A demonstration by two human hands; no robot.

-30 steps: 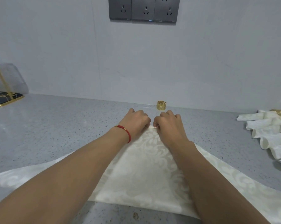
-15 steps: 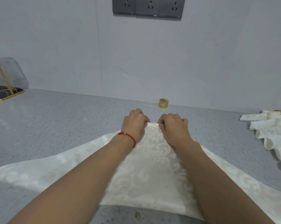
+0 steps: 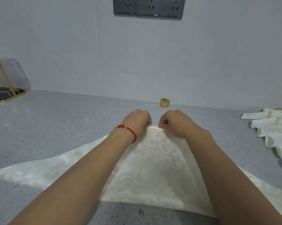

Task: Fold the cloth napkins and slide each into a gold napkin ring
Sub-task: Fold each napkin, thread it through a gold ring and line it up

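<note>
The grey tabletop is covered at centre by the cream napkin — soft, light, likely to slump, best taken at its far point. There it is pinched by the left hand and right hand, fingers curled. The gold napkin ring — rigid, small — stands just beyond.

Cream damask napkin lies spread flat, far edge seemingly rolled; gold ring stands just beyond.

Ring behind napkin on counter; finished napkins far right
</note>
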